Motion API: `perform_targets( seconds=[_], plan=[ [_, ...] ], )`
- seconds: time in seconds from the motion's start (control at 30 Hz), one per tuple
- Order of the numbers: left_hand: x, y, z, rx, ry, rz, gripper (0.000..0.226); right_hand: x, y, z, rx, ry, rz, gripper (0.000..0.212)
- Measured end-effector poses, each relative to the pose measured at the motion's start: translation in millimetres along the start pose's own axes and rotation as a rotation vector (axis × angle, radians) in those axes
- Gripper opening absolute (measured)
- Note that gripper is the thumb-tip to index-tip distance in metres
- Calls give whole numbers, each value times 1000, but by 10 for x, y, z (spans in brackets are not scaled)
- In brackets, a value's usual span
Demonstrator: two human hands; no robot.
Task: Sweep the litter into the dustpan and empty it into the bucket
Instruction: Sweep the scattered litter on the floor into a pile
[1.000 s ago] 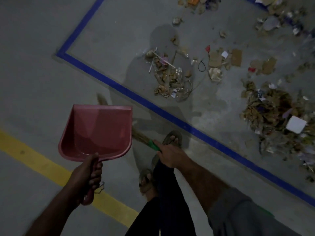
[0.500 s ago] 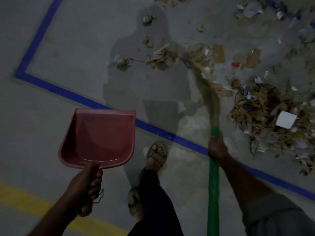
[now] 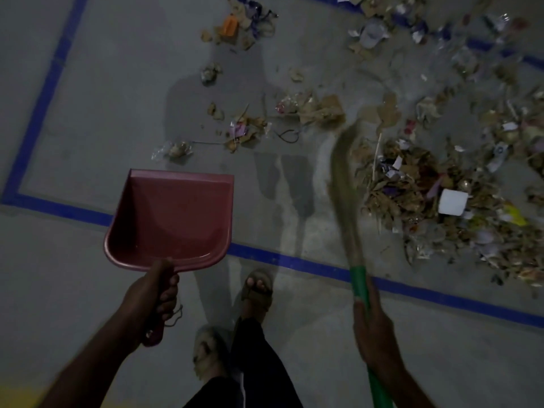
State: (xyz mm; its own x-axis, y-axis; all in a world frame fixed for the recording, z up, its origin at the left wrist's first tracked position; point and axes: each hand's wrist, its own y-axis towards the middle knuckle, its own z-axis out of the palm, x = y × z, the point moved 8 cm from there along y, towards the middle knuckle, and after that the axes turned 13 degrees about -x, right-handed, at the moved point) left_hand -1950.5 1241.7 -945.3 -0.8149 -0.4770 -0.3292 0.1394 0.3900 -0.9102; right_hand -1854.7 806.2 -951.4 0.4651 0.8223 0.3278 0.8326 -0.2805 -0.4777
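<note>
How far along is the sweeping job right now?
Early. Done: some litter sits gathered in a big pile. In hand: the left hand holds the empty dustpan off the floor; the right hand holds the broom beside the pile. Left: scattered scraps, scooping, emptying; no bucket in view.

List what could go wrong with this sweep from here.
1. The dustpan is held in the air by the left hand, away from the big litter pile, so swept bits may miss it.
2. The broom may scatter light scraps further.
3. No bucket is in view.
</note>
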Motion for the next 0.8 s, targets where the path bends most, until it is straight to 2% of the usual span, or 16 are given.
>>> perform_targets(
  seconds=[0.13,0.2,0.27,0.33,0.47,0.53,0.63,0.7,0.8],
  plan=[
    [-104,45,-11,-10,-4,-22,39,-143,-300,439,249,-187,-78,60],
    [-99,55,-36,-9,-32,-48,40,-322,-221,567,314,-265,-22,60],
    [-96,71,-95,-22,-51,-56,40,-428,-35,517,258,-291,101,60],
    [-90,105,-161,-34,-59,-58,41,-437,147,339,120,-281,207,59],
    [-102,244,-321,-18,-64,-70,39,-160,225,71,-83,-172,228,59],
    [-151,283,-403,-22,-76,-65,38,127,104,30,-78,-104,158,56],
    [-298,272,-545,-24,-104,-54,39,662,-113,162,21,-12,23,54],
    [-522,298,-863,-33,-121,-36,39,1125,-261,593,139,-28,-89,58],
    [-775,363,-1240,-44,-100,-22,38,1768,-477,1211,265,-136,-374,59]
  ],
)
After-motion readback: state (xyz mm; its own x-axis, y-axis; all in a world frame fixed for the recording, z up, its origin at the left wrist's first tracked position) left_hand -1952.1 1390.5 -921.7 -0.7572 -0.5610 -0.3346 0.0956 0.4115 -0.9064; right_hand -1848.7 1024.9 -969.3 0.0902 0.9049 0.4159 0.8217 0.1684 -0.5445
